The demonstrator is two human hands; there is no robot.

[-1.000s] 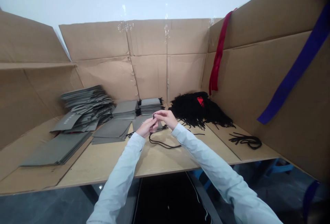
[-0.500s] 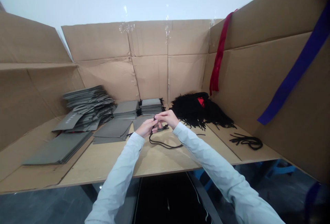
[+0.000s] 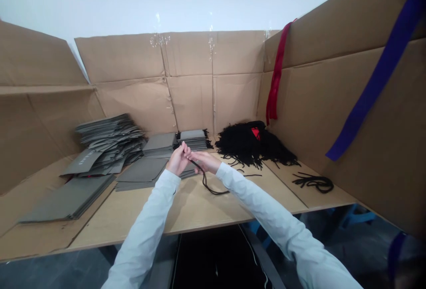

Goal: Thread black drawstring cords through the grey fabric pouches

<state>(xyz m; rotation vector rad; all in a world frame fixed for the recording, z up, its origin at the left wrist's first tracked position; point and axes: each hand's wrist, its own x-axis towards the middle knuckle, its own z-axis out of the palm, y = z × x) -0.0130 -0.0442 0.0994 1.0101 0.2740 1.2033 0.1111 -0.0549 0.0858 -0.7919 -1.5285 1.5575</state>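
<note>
Black cord (image 3: 204,181) extends just below frame centre, its long axis running lower-rightward from your left hand (image 3: 179,159), whose grip pinches it; your right hand (image 3: 207,161) sits nearer the trailing length, grip indeterminable.

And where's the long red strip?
In the head view, the long red strip hangs on the right-hand cardboard wall, just above the black cord heap.

The left hand (image 3: 179,158) is closing on the black cord (image 3: 216,193) and shifting toward the bench's (image 3: 193,211) back left corner while the right hand (image 3: 207,161) is dropping lower.
</note>
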